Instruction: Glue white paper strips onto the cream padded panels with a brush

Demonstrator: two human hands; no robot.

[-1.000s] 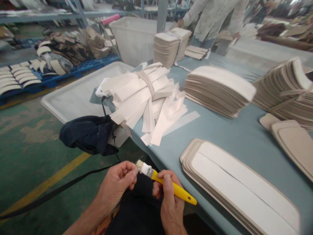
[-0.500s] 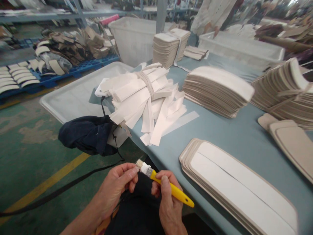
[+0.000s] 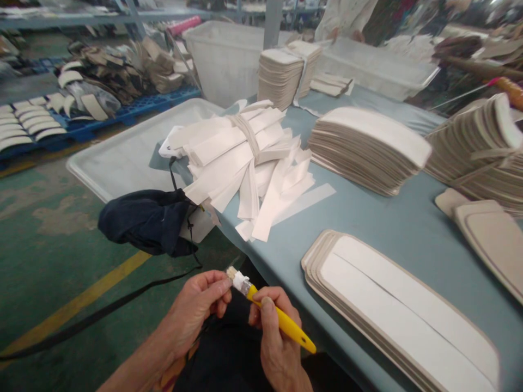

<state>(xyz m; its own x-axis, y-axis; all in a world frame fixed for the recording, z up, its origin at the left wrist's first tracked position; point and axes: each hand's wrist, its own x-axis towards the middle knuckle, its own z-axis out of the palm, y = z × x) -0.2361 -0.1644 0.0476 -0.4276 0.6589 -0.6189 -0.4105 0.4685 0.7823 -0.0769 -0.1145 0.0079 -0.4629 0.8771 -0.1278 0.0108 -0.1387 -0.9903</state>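
A paintbrush (image 3: pixel 281 321) with a yellow handle lies in my right hand (image 3: pixel 275 332), the fingers closed round the handle near its ferrule. White material is wrapped round the base of its bristles. My left hand (image 3: pixel 200 299) pinches at the bristle tips with thumb and forefinger; whether anything else is between them I cannot make out. Both hands are over my lap, in front of the table edge. To their right lies a stack of long rounded panels (image 3: pixel 396 305), each top piece white with a beige border. Beyond the hands lies a bundle of white strips (image 3: pixel 237 147).
The blue-grey table (image 3: pixel 281 261) also carries a curved panel stack (image 3: pixel 368 147), a tied stack (image 3: pixel 281 73) and beige panels (image 3: pixel 490 228). A dark blue bag (image 3: pixel 143 220) hangs at the left, its strap crossing the floor. Behind stand a white bin (image 3: pixel 224 60) and a person (image 3: pixel 343 19).
My right hand and the brush have shifted slightly left, the bristles still at my left fingertips. The white tub in the back is now tilted, and a rod has come into view at right.
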